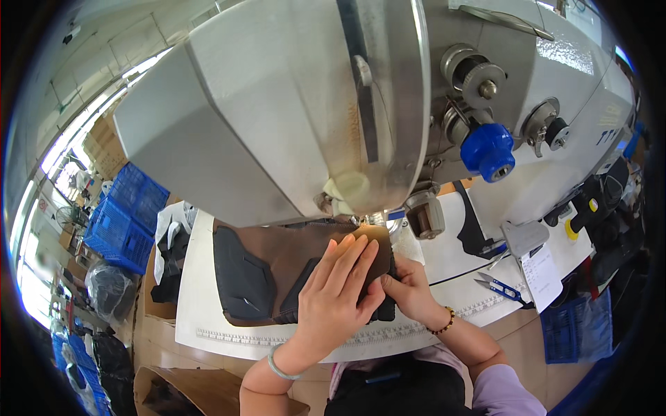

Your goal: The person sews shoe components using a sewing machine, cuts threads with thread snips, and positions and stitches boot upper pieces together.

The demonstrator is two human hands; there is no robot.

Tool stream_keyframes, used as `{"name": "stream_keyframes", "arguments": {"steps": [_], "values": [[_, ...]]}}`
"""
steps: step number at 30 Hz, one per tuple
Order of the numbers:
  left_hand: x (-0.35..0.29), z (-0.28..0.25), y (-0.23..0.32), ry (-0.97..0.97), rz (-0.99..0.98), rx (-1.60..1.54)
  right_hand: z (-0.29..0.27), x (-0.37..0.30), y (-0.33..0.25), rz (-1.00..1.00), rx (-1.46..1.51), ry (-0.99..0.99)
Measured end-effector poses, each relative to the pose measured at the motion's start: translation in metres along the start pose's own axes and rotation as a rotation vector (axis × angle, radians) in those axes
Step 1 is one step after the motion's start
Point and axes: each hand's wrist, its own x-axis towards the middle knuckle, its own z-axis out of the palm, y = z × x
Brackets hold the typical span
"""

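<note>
A brown panel [277,243] with black padded patches lies on the white sewing table [198,298], its far edge under the head of a large grey-white sewing machine [270,118]. My left hand [329,295] rests flat on the panel's right part, fingers stretched toward the lit needle area. At the panel's right edge, my right hand [413,291] is closed, thumb on top, gripping the border; its fingertips are partly hidden. The machine head covers the needle and most of the presser foot.
Blue-handled thread snips [505,288] and a paper sheet [541,274] lie right of my right hand. A black strip [472,222] sits behind them. A ruler scale [236,338] runs along the front edge. Blue crates [125,222] and a cardboard box [208,388] stand left.
</note>
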Motion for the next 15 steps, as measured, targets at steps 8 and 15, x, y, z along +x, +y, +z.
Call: {"name": "stream_keyframes", "arguments": {"steps": [8,15], "values": [[0.003,0.002,-0.004,0.05,0.03,-0.019,0.001,0.002,0.005,-0.026,-0.029,-0.012],[0.006,-0.001,-0.017,-0.016,0.096,0.014,0.005,0.004,0.015,-0.018,-0.191,0.087]]}}
